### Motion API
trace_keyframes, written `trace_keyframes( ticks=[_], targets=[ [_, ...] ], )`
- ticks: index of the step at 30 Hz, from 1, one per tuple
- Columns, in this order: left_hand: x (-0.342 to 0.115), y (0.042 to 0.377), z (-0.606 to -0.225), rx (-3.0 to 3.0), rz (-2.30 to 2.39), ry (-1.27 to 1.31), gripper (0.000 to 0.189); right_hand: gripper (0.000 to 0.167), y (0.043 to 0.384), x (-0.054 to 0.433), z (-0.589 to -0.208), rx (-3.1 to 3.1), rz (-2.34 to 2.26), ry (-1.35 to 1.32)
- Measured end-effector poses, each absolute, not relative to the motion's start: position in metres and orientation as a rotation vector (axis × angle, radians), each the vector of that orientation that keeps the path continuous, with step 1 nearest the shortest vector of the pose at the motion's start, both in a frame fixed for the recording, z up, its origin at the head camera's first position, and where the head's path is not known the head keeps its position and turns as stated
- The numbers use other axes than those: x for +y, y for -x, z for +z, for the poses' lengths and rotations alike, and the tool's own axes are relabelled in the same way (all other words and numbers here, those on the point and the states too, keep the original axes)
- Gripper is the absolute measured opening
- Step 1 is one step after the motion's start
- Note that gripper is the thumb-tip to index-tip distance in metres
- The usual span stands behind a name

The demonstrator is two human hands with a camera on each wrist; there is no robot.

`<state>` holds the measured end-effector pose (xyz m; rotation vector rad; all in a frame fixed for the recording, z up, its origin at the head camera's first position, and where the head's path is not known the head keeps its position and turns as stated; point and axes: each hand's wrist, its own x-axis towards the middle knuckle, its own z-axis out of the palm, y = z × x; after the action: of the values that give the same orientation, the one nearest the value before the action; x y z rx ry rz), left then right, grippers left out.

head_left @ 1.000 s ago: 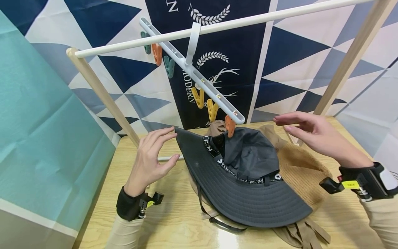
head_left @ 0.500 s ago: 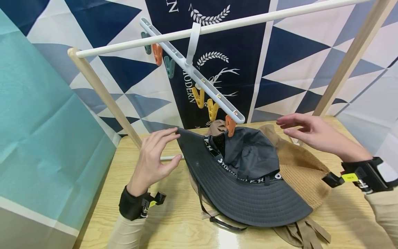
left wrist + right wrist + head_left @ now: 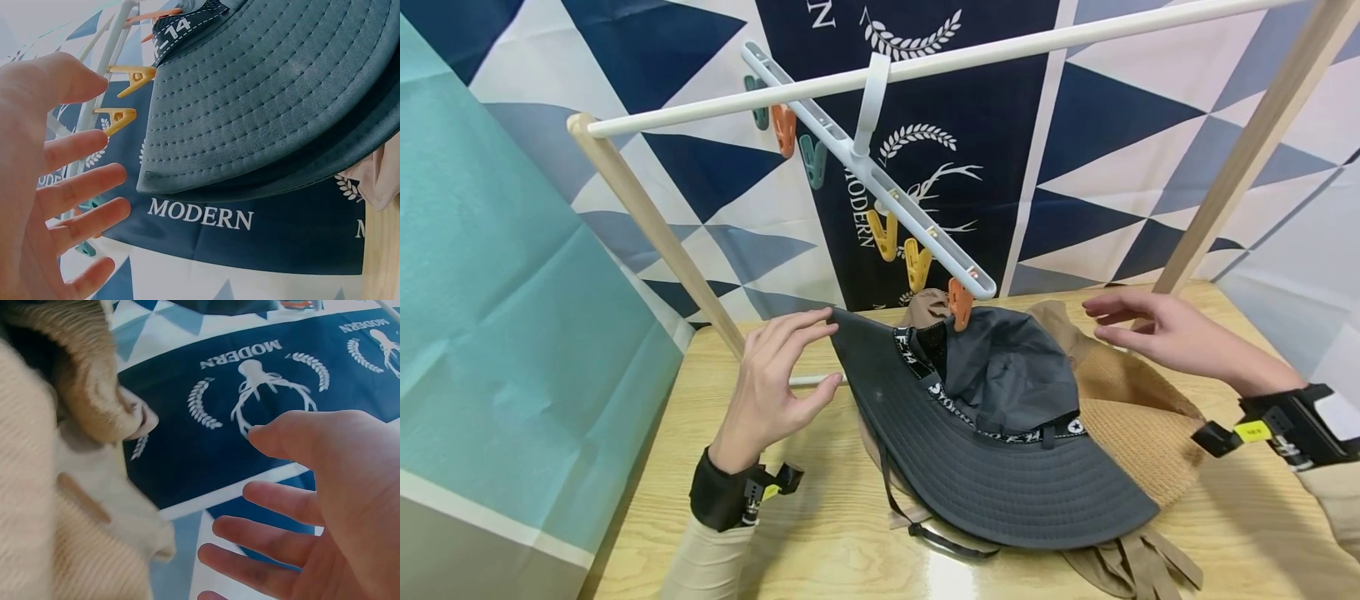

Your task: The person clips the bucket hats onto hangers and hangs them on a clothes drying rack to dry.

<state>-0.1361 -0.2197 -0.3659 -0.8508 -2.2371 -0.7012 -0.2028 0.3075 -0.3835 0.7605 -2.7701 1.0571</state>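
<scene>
A black wide-brimmed hat (image 3: 1000, 492) with a lettered band lies over a tan woven hat (image 3: 1142, 425) and brown cloth (image 3: 1157, 562). My left hand (image 3: 771, 387) is held beside the black brim's left corner, fingers spread and loosely bent; the left wrist view has a gap between this hand (image 3: 69, 181) and the brim (image 3: 250, 119). To the right, my right hand (image 3: 1165, 333) hovers near the tan hat, relaxed and holding nothing. An orange clip (image 3: 959, 304) overlaps the black hat's crown edge in the head view; whether it grips the fabric I cannot tell.
A pale blue clip hanger (image 3: 880, 179) hangs by its hook from a white rail (image 3: 1000, 54). Yellow clips (image 3: 917, 265) and green clips (image 3: 812, 161) dangle from it. Wooden posts (image 3: 655, 233) carry the rail above the wooden table (image 3: 700, 425). A patterned cloth backs everything.
My right hand has shifted a little right and down, toward the tan hat. The left hand keeps its place beside the brim. The hats and hanger look unmoved apart from slight view drift.
</scene>
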Motion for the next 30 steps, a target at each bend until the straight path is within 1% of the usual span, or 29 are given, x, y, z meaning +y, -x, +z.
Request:
trace_keyframes(
  ticks=[5, 12, 17, 20, 24, 28, 30],
  targets=[
    [-0.218, 0.136, -0.364, -2.242, -0.707, 0.850, 0.055, 0.039, 0.190, 0.325, -0.394, -2.766, 1.035, -0.728],
    [-0.218, 0.135, -0.363, -2.233, -0.701, 0.850, 0.055, 0.039, 0.163, 0.348, -0.403, -2.840, 0.959, -0.582],
    [-0.218, 0.135, -0.362, -2.252, -0.702, 0.851, 0.055, 0.039, 0.144, 0.360, -0.411, -2.862, 0.857, -0.525],
    [-0.217, 0.136, -0.362, -2.249, -0.702, 0.864, 0.055, 0.038, 0.134, 0.364, -0.416, -2.845, 0.875, -0.508],
    [-0.218, 0.136, -0.363, -2.253, -0.697, 0.871, 0.056, 0.044, 0.126, 0.368, -0.423, -2.794, 0.970, -0.503],
    [-0.219, 0.135, -0.364, -2.255, -0.692, 0.869, 0.056, 0.037, 0.121, 0.370, -0.430, -2.789, 0.984, -0.481],
    [-0.220, 0.135, -0.364, -2.254, -0.691, 0.868, 0.056, 0.038, 0.120, 0.371, -0.434, -2.794, 0.982, -0.456]
  ],
)
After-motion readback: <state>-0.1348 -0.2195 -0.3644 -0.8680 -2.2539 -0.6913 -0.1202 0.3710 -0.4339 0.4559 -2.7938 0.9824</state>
